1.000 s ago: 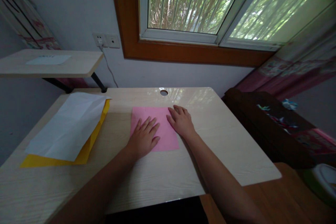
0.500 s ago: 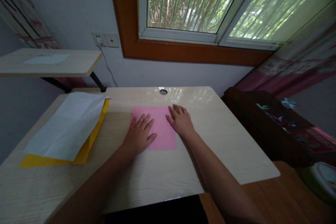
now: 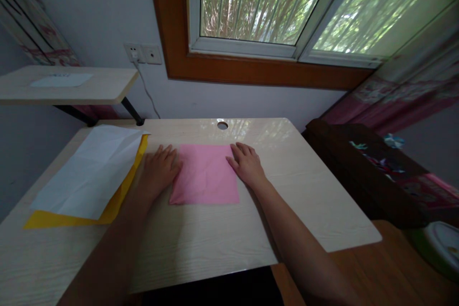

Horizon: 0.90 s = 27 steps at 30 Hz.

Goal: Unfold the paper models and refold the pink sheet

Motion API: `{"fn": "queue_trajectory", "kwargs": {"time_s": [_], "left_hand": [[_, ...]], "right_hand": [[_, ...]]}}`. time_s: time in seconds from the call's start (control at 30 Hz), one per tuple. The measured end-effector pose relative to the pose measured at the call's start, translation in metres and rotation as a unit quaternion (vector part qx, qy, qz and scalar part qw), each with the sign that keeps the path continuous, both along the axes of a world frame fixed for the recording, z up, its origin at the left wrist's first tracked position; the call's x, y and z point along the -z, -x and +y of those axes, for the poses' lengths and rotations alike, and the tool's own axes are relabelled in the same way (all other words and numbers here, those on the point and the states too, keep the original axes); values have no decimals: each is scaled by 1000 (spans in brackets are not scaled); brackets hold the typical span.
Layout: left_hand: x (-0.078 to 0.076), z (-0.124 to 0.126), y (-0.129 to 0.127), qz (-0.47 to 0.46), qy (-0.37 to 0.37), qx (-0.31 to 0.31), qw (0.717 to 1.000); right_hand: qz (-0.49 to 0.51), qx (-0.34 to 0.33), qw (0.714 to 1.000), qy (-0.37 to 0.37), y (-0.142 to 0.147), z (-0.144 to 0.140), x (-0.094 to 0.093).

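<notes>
A pink square sheet of paper [image 3: 205, 173] lies flat on the light wooden desk [image 3: 201, 234]. My left hand [image 3: 158, 169] rests palm down at the sheet's left edge, fingers spread, touching its border. On the right edge of the pink sheet, my right hand [image 3: 246, 163] lies flat and presses it to the desk. Neither hand grips anything.
A white sheet [image 3: 89, 169] lies over a yellow sheet [image 3: 64, 220] at the desk's left. A cable hole [image 3: 222, 125] sits at the desk's back edge. A side shelf [image 3: 68, 87] stands at the left; dark furniture [image 3: 362, 172] stands to the right.
My left hand slid leftward across the pink sheet from its middle to its left edge. My right hand stayed on the right edge.
</notes>
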<state>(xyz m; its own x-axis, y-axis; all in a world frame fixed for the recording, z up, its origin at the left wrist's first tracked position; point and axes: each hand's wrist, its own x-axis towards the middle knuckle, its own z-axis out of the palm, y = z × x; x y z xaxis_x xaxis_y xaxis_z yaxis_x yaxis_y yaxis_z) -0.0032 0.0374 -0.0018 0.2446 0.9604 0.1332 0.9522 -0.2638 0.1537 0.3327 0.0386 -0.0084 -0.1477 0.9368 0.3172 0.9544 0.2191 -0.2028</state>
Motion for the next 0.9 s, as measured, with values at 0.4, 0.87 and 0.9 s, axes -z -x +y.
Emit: {"fn": "queue_trajectory", "kwargs": {"time_s": [0.4,0.87,0.9], "left_hand": [[-4,12,18,-63,45,68,995],[-4,12,28,-63,63,130,987],[-5,12,27,-65,66,134,987]], "right_hand": [[177,-145,973,16,-32,0,-7],[114,-249,957,98,-41,-3,-18],[120,-250,956,97,-42,-2,-16]]}}
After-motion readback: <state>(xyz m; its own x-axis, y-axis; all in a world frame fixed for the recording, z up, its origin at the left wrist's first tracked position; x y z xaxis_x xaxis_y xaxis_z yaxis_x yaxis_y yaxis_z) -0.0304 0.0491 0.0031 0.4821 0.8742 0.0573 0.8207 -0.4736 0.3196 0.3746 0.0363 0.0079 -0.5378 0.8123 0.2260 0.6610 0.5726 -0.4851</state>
